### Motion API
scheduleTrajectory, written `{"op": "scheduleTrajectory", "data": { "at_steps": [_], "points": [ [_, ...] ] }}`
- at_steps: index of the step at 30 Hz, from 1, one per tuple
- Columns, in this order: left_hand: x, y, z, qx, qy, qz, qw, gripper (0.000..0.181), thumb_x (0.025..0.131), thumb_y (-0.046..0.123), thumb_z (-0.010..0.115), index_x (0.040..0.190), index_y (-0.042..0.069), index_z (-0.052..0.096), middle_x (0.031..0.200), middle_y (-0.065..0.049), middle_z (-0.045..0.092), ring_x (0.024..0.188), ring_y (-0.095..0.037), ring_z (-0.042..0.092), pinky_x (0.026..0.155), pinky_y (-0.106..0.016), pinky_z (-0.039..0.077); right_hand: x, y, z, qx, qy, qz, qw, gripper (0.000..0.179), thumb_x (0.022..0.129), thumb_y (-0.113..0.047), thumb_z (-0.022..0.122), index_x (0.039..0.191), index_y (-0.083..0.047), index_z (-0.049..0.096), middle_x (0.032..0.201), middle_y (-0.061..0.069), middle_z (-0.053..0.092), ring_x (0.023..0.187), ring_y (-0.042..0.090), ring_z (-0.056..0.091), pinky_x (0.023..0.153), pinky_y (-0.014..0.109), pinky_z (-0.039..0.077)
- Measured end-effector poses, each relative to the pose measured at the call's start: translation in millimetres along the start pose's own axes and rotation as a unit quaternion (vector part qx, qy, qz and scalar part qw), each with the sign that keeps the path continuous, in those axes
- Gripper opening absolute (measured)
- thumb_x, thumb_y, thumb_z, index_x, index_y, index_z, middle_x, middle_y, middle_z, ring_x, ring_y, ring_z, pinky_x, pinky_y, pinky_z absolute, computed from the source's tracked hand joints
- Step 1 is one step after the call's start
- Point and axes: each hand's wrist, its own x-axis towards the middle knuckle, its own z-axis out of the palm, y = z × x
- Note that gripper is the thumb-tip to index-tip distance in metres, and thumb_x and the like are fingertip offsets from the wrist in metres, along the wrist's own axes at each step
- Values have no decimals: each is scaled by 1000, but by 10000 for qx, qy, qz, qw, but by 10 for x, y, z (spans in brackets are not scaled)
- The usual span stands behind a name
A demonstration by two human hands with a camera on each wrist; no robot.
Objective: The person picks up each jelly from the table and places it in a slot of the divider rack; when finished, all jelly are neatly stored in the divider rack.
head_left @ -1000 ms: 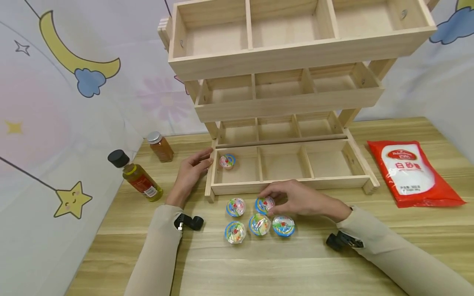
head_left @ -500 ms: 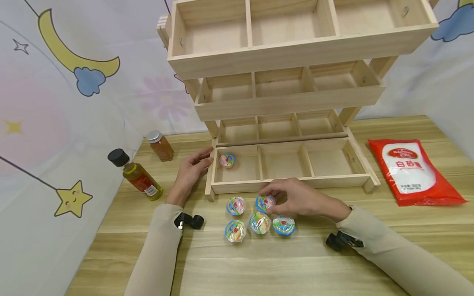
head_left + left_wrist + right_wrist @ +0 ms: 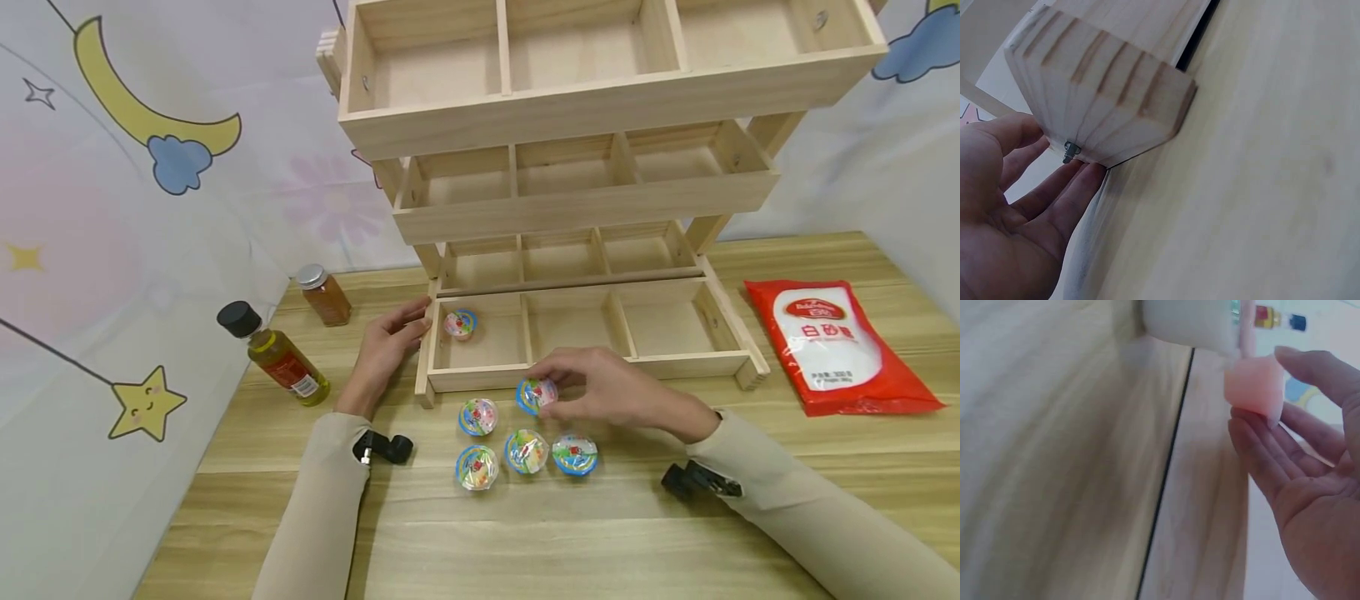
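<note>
My right hand point(image 3: 600, 387) pinches a jelly cup point(image 3: 536, 396) between thumb and fingers, just in front of the wooden rack's lowest tray point(image 3: 480, 381). In the right wrist view the held cup shows pink, clear of the table. Several more jelly cups lie in front of the rack, among them a pink-topped one point(image 3: 477, 417) and one at the front left point(image 3: 476, 467). Another jelly cup point(image 3: 460, 324) sits in the tray's left compartment. My left hand point(image 3: 386, 354) touches the rack's left side with extended fingertips, near a bolt point(image 3: 1071, 151) in its striped wooden end point(image 3: 1104, 81).
The rack's upper trays point(image 3: 600, 96) rise behind, overhanging the lowest one. At left stand an oil bottle point(image 3: 288, 362) and a silver-lidded jar point(image 3: 324, 296). A red and white sugar bag point(image 3: 836, 346) lies at right. A printed cloth point(image 3: 315, 200) hangs behind the table.
My right hand has lifted the pinched jelly cup slightly up and toward the rack. My left hand has stayed at the rack's side.
</note>
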Motion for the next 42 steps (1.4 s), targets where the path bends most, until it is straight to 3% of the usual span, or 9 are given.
{"op": "scheduleTrajectory", "data": {
  "at_steps": [6,19,32,42],
  "points": [
    [14,17,24,-25,-25,-16,10000,44,105,14,67,148,5,63,147,-19,61,123,-20,61,90,-21,56,73,-81,-94,3,202,-73,9998,40,91,-6,84,128,3,72,118,7,76,105,21,71,96,34,58],
    [50,26,88,-39,-19,-35,10000,44,105,14,68,148,6,64,146,-18,61,123,-20,61,89,-22,56,383,-168,-238,-56,463,-464,9978,40,89,-6,87,127,1,74,111,4,78,101,19,73,96,33,58],
    [14,7,82,-40,55,-72,10000,44,104,12,68,147,6,64,144,-18,63,123,-19,61,88,-21,55,668,-141,-210,150,285,375,9988,45,93,-21,86,132,-3,73,113,2,77,106,19,72,97,38,57],
    [-2,-9,7,-58,55,-40,10000,44,105,13,67,149,6,63,146,-18,62,121,-17,62,88,-21,55,861,-65,-151,315,391,649,9966,43,93,-22,86,130,-4,73,114,6,77,106,20,72,94,34,58]
  ]
}}
